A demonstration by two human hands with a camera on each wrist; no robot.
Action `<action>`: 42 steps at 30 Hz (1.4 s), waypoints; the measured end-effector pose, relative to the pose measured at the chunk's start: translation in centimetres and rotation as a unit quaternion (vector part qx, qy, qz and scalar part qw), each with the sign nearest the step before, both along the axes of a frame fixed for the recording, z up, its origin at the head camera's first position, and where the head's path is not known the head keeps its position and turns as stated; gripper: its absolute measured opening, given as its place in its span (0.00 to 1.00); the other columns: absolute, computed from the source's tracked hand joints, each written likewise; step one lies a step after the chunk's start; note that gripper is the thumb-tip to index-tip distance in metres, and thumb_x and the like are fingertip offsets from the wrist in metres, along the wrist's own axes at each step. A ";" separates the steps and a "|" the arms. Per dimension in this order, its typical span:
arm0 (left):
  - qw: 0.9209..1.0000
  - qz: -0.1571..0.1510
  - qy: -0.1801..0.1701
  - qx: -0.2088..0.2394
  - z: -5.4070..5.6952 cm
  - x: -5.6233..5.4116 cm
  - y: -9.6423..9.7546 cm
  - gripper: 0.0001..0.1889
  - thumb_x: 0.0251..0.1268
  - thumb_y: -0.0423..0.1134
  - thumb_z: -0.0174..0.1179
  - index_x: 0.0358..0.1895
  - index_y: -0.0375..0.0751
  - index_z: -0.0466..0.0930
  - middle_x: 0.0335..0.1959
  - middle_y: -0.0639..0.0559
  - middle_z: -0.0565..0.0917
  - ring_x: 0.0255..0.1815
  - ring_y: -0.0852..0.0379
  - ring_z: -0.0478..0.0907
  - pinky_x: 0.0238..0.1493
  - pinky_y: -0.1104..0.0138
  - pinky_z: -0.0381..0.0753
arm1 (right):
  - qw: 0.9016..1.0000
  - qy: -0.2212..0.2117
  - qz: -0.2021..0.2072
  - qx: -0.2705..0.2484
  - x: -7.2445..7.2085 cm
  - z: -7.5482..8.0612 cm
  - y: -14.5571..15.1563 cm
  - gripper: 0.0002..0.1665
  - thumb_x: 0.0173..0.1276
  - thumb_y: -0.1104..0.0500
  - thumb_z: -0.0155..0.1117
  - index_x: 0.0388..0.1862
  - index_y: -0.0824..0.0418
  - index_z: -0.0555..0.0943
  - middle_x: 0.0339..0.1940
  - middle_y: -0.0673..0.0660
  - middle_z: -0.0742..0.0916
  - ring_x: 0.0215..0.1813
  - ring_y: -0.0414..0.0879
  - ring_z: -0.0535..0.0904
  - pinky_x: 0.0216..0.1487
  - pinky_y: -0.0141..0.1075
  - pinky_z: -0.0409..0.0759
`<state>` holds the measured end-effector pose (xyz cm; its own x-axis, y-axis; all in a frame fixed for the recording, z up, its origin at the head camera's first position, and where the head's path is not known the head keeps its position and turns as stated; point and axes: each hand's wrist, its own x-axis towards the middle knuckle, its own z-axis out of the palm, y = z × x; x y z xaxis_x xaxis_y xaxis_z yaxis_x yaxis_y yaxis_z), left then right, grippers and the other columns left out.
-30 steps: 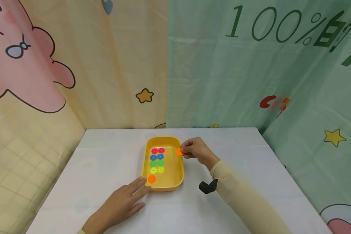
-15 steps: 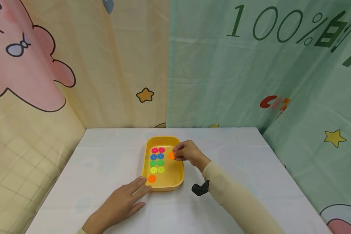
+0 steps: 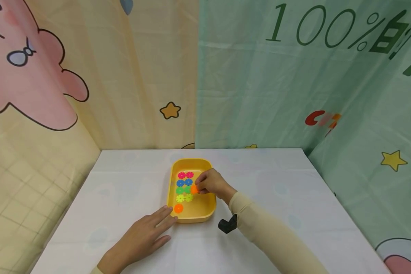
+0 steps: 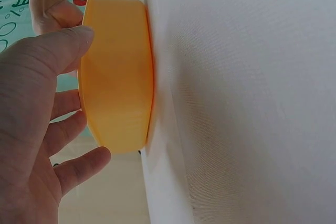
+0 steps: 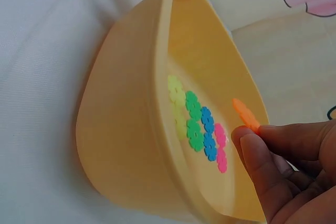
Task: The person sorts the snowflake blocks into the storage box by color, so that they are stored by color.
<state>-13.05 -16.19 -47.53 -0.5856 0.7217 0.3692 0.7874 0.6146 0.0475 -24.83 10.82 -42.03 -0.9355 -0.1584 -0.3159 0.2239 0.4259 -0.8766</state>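
A yellow plastic tray (image 3: 203, 207) stands on the table with flower-shaped discs lying in pairs on its floor: pink (image 3: 190, 174), blue (image 3: 188, 182), green (image 3: 179, 190) and lime yellow (image 3: 180, 198). A single orange disc (image 3: 178, 208) lies in the near left corner. My right hand (image 3: 215, 184) pinches another orange flower disc (image 5: 244, 115) between thumb and fingertips. It is held above the tray floor, close to the green pair. My left hand (image 3: 142, 236) has its fingers extended, and the fingertips touch the tray's near left rim (image 4: 84, 90).
A white cloth (image 3: 277, 228) covers the table. Printed curtains (image 3: 147, 68) hang behind it and at both sides. A black device (image 3: 227, 224) sits at my right wrist.
From the tray's right rim, my right hand has moved left and nearer to me, over the tray, carrying the orange disc. My left hand stays in place at the rim.
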 end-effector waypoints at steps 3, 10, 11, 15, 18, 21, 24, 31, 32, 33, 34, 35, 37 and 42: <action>1.000 -0.002 0.004 0.004 -0.1 0.0 -0.1 0.31 0.60 0.52 0.72 0.67 0.51 0.78 0.70 0.46 0.78 0.70 0.48 0.75 0.51 0.56 0.86 | 1.000 -0.001 0.006 0.014 0.2 -0.3 -0.7 0.04 0.65 0.74 0.67 0.35 0.68 0.85 0.32 0.59 0.85 0.27 0.45 0.82 0.36 0.36 0.89; 1.000 -0.007 0.008 0.010 -0.2 -0.1 0.0 0.31 0.59 0.51 0.73 0.67 0.50 0.79 0.69 0.45 0.78 0.70 0.47 0.75 0.50 0.56 0.87 | 0.996 0.007 0.028 0.082 1.0 -0.8 -2.2 0.05 0.63 0.74 0.69 0.31 0.67 0.86 0.29 0.57 0.85 0.26 0.46 0.81 0.33 0.35 0.88; 1.000 -0.007 0.007 0.009 -0.1 -0.1 0.0 0.31 0.59 0.51 0.73 0.67 0.51 0.79 0.69 0.45 0.78 0.70 0.47 0.75 0.50 0.56 0.87 | 0.995 0.009 0.031 0.095 1.2 -0.9 -2.4 0.05 0.62 0.74 0.69 0.30 0.66 0.86 0.29 0.57 0.84 0.26 0.46 0.80 0.33 0.34 0.87; 1.000 -0.003 0.001 0.008 0.0 -0.1 0.0 0.31 0.59 0.51 0.73 0.66 0.50 0.79 0.69 0.45 0.78 0.70 0.47 0.75 0.51 0.55 0.86 | 0.990 0.023 0.044 0.134 1.5 -1.4 -3.0 0.07 0.60 0.74 0.71 0.29 0.64 0.87 0.28 0.55 0.84 0.27 0.46 0.79 0.31 0.33 0.85; 1.000 -0.002 0.002 0.008 0.2 -0.1 0.0 0.30 0.59 0.51 0.73 0.66 0.50 0.80 0.69 0.45 0.78 0.70 0.47 0.75 0.51 0.55 0.86 | 0.987 0.028 0.051 0.151 1.6 -1.7 -3.3 0.07 0.59 0.74 0.71 0.28 0.64 0.88 0.28 0.54 0.84 0.27 0.45 0.79 0.30 0.32 0.85; 1.000 -0.004 0.006 0.009 0.2 -0.1 0.0 0.30 0.59 0.51 0.73 0.66 0.50 0.80 0.69 0.45 0.78 0.70 0.48 0.75 0.51 0.55 0.86 | 0.985 0.026 0.054 0.161 1.7 -1.9 -3.6 0.07 0.59 0.74 0.71 0.28 0.63 0.88 0.29 0.54 0.84 0.28 0.45 0.80 0.30 0.31 0.84; 1.000 -0.006 0.010 0.011 0.2 -0.1 -0.1 0.30 0.59 0.50 0.73 0.66 0.50 0.80 0.69 0.45 0.78 0.70 0.48 0.75 0.51 0.56 0.86 | 0.984 0.021 0.051 0.167 1.8 -2.2 -3.8 0.07 0.60 0.73 0.71 0.28 0.63 0.87 0.30 0.54 0.84 0.29 0.46 0.79 0.31 0.32 0.84; 1.000 -0.002 0.001 0.005 0.0 0.1 -0.1 0.31 0.59 0.51 0.73 0.66 0.50 0.79 0.69 0.45 0.78 0.70 0.47 0.75 0.50 0.56 0.87 | 0.985 0.012 0.044 0.166 2.2 -2.7 -4.0 0.07 0.62 0.74 0.69 0.29 0.64 0.87 0.28 0.56 0.84 0.25 0.47 0.82 0.29 0.33 0.85; 1.000 -0.002 0.000 0.006 0.0 0.1 -0.1 0.31 0.59 0.51 0.73 0.66 0.50 0.79 0.69 0.45 0.78 0.70 0.47 0.75 0.50 0.56 0.87 | 0.985 0.011 0.044 0.164 2.2 -2.8 -4.0 0.07 0.63 0.74 0.69 0.29 0.65 0.87 0.28 0.56 0.84 0.24 0.48 0.83 0.29 0.33 0.86; 1.000 -0.001 0.000 0.006 0.0 0.2 0.0 0.30 0.59 0.51 0.73 0.66 0.50 0.79 0.69 0.45 0.78 0.70 0.47 0.75 0.50 0.56 0.87 | 0.986 0.010 0.043 0.161 2.2 -2.8 -3.9 0.07 0.62 0.74 0.69 0.29 0.65 0.87 0.28 0.56 0.84 0.24 0.47 0.83 0.29 0.33 0.86; 1.000 -0.002 0.000 0.006 0.0 0.2 0.0 0.30 0.59 0.51 0.73 0.66 0.50 0.79 0.69 0.45 0.78 0.70 0.47 0.75 0.50 0.56 0.87 | 0.987 0.008 0.041 0.157 2.2 -2.9 -3.9 0.07 0.62 0.75 0.68 0.29 0.65 0.87 0.28 0.56 0.84 0.23 0.47 0.83 0.28 0.34 0.86; 1.000 -0.002 0.002 0.006 0.0 0.1 0.0 0.30 0.59 0.51 0.73 0.66 0.50 0.79 0.69 0.45 0.78 0.70 0.47 0.75 0.50 0.56 0.87 | 0.987 0.008 0.038 0.154 2.2 -2.9 -3.9 0.07 0.62 0.75 0.68 0.30 0.66 0.87 0.28 0.57 0.84 0.23 0.47 0.82 0.28 0.34 0.86; 1.000 -0.003 0.006 0.005 0.0 0.1 0.0 0.30 0.59 0.50 0.73 0.66 0.50 0.79 0.69 0.45 0.78 0.70 0.47 0.75 0.50 0.56 0.87 | 0.988 0.007 0.034 0.149 2.1 -3.0 -3.8 0.07 0.61 0.76 0.68 0.30 0.66 0.87 0.28 0.57 0.84 0.23 0.47 0.82 0.28 0.34 0.86; 1.000 -0.005 0.016 0.007 -0.1 -0.1 0.0 0.31 0.58 0.51 0.73 0.66 0.50 0.80 0.69 0.44 0.78 0.70 0.47 0.75 0.50 0.56 0.87 | 0.988 0.015 0.032 0.152 2.0 -2.9 -3.7 0.07 0.63 0.75 0.65 0.31 0.66 0.87 0.28 0.56 0.84 0.22 0.46 0.79 0.24 0.31 0.82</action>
